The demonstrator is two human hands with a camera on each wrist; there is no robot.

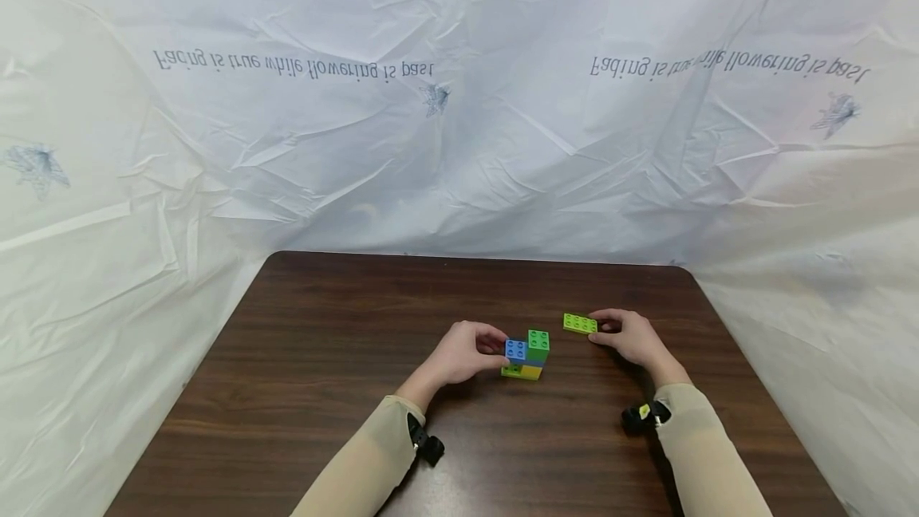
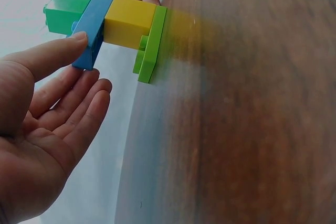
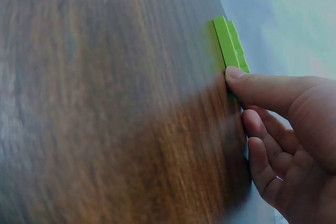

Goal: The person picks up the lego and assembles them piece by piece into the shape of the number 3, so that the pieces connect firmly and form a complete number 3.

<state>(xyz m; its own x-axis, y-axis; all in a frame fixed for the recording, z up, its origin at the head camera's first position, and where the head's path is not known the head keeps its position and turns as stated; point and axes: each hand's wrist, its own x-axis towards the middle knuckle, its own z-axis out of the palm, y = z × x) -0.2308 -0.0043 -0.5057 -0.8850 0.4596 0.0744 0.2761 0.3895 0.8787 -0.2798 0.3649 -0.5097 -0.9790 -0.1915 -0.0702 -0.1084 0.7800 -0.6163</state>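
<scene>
A small tower of toy building bricks stands on the table. A lime green flat brick [image 2: 152, 45] forms its base, with a yellow brick [image 2: 128, 22] on top, then a blue flat brick [image 2: 98, 17], then a green brick [image 2: 68, 11]. My left hand [image 1: 459, 353] pinches the overhanging end of the blue brick between thumb and fingertips. To the right lies a separate lime green flat brick [image 1: 580, 323], studs up. Its right end is between the thumb and fingers of my right hand [image 1: 632, 337]; in the right wrist view the thumb [image 3: 236, 73] presses on its edge.
The dark wooden table [image 1: 323, 325] has rounded far corners. A white plastic sheet [image 1: 502, 166] with printed words and blue figures hangs behind it and along both sides. Each wrist wears a black strap with a small camera [image 1: 431, 450].
</scene>
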